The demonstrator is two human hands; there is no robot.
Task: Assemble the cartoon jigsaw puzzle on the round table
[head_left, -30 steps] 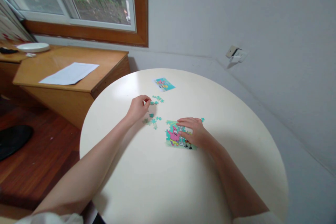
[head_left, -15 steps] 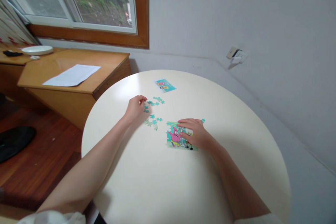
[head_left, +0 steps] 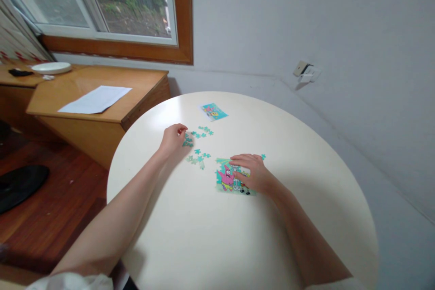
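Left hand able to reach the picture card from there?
Looks like yes: the card lies just beyond the left hand, with only flat loose pieces near the way.

Over the last second, your left hand (head_left: 172,140) has shifted to the left, bringing a few teal puzzle pieces (head_left: 188,144) beside it into view.
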